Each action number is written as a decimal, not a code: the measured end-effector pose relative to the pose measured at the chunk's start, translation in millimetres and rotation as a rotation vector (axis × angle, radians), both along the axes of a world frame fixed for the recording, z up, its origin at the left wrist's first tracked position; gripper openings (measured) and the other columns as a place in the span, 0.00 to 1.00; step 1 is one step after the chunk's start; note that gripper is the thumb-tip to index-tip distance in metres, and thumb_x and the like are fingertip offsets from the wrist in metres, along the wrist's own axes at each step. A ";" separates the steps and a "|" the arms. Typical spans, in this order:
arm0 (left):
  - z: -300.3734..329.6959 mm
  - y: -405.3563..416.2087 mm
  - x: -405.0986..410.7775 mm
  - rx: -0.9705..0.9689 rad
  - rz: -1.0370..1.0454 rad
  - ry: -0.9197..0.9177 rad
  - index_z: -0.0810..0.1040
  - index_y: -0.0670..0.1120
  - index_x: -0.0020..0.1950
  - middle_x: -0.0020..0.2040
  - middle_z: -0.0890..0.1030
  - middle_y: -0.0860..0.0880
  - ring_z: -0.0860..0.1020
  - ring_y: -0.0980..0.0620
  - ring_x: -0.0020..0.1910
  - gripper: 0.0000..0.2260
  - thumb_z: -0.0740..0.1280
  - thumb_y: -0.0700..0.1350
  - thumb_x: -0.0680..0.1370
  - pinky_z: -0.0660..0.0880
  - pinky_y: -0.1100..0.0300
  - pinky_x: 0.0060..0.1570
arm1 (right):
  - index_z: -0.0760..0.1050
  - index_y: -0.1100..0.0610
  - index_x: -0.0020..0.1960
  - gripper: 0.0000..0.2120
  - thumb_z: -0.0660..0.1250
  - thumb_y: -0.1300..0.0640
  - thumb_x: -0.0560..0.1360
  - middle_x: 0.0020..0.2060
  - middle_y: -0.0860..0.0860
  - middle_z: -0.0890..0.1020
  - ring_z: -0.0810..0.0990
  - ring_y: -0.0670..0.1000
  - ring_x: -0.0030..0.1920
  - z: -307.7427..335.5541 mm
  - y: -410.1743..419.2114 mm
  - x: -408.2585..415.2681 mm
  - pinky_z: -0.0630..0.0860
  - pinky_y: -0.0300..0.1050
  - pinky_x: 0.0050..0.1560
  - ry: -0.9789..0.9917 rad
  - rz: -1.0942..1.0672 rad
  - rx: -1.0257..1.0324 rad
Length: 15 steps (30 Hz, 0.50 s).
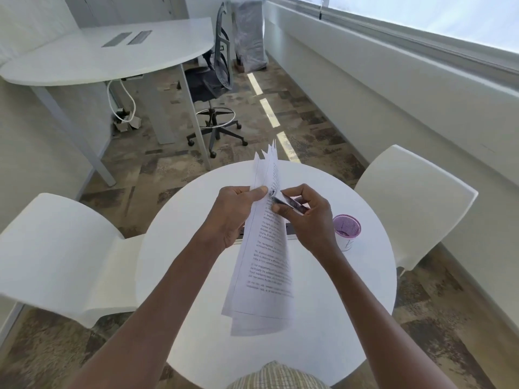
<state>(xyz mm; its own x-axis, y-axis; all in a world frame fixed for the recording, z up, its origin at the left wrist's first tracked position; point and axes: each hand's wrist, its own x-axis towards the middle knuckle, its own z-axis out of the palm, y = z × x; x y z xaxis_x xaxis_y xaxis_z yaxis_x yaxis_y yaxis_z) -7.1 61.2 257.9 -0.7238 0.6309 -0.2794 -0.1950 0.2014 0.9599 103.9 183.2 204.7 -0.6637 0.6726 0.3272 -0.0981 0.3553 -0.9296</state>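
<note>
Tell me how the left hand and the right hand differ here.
The left hand pinches the sheaf of printed papers at its left edge, thumb on top. The right hand grips a small dark clip-like tool, whose tip is at the sheaf. The left hand is farther from the purple mesh cup, and the right hand is nearer. Both are held above the round white table and meet at the sheaf's upper part.

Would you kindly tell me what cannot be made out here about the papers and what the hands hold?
Head view:
1. The small dark object the right hand pinches at the papers: blurred, partly under fingers; kind unclear.
2. Print on the papers: too small to read.
3. Sheet count in the left hand: edges overlap.
4. A dark patch on the table: mostly hidden behind the papers.
</note>
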 end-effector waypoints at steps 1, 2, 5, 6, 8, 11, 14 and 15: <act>-1.8 -0.1 0.2 -0.009 0.003 0.009 0.86 0.42 0.50 0.45 0.88 0.45 0.87 0.41 0.44 0.10 0.70 0.47 0.79 0.84 0.50 0.44 | 0.81 0.49 0.47 0.08 0.78 0.54 0.69 0.44 0.40 0.84 0.80 0.46 0.44 -1.5 -2.3 -0.7 0.80 0.43 0.45 -0.010 -0.049 0.108; -3.9 -0.1 0.6 -0.018 0.005 0.023 0.86 0.44 0.49 0.45 0.88 0.46 0.87 0.42 0.43 0.09 0.70 0.48 0.79 0.84 0.52 0.41 | 0.82 0.52 0.48 0.09 0.78 0.55 0.70 0.46 0.44 0.85 0.80 0.50 0.44 -3.0 -4.4 -1.0 0.80 0.49 0.44 -0.009 -0.100 0.248; -8.6 -1.4 2.1 -0.020 0.019 0.054 0.87 0.45 0.50 0.45 0.88 0.46 0.87 0.42 0.43 0.09 0.72 0.50 0.77 0.84 0.50 0.44 | 0.81 0.56 0.48 0.09 0.77 0.56 0.70 0.46 0.50 0.85 0.78 0.54 0.42 -8.6 -6.3 -2.0 0.77 0.48 0.37 0.032 -0.195 0.622; -8.8 -1.9 2.3 -0.021 0.026 0.058 0.87 0.45 0.50 0.45 0.88 0.46 0.87 0.42 0.44 0.10 0.72 0.50 0.77 0.84 0.48 0.46 | 0.81 0.57 0.48 0.09 0.77 0.56 0.70 0.46 0.50 0.85 0.78 0.54 0.42 -9.7 -6.0 -1.7 0.75 0.46 0.37 0.033 -0.203 0.682; -8.8 -2.7 1.4 -0.034 0.043 0.077 0.87 0.45 0.49 0.44 0.88 0.47 0.87 0.43 0.42 0.10 0.73 0.51 0.76 0.84 0.49 0.46 | 0.81 0.56 0.49 0.09 0.76 0.54 0.71 0.46 0.49 0.85 0.77 0.52 0.43 -12.0 -6.1 -1.2 0.73 0.43 0.38 0.029 -0.193 0.712; -9.5 -1.5 1.6 -0.073 0.104 0.175 0.87 0.45 0.45 0.40 0.88 0.48 0.87 0.45 0.39 0.10 0.73 0.51 0.76 0.84 0.51 0.42 | 0.81 0.54 0.51 0.10 0.75 0.54 0.72 0.45 0.48 0.85 0.79 0.50 0.44 -12.5 -6.9 -1.5 0.74 0.42 0.42 -0.017 -0.131 0.624; -12.4 -0.5 4.0 -0.122 0.170 0.317 0.86 0.47 0.41 0.37 0.87 0.52 0.86 0.48 0.38 0.10 0.72 0.52 0.77 0.80 0.56 0.34 | 0.81 0.54 0.54 0.10 0.74 0.55 0.73 0.45 0.49 0.86 0.81 0.51 0.43 -20.4 -8.4 -3.3 0.74 0.42 0.41 -0.095 -0.111 0.549; -14.0 -0.7 4.5 -0.125 0.178 0.324 0.86 0.47 0.42 0.38 0.87 0.51 0.86 0.47 0.39 0.11 0.72 0.52 0.77 0.82 0.55 0.36 | 0.81 0.54 0.54 0.10 0.74 0.54 0.73 0.43 0.48 0.85 0.81 0.50 0.42 -25.0 -9.5 -3.9 0.73 0.42 0.41 -0.118 -0.116 0.497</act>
<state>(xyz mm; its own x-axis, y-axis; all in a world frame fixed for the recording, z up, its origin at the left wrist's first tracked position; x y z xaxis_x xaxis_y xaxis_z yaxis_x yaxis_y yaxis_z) -2.5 60.5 243.9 -0.8824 0.4628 -0.0853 0.0715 0.3110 0.9477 100.0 173.8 179.7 -0.6457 0.5264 0.5531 0.0631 0.7587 -0.6484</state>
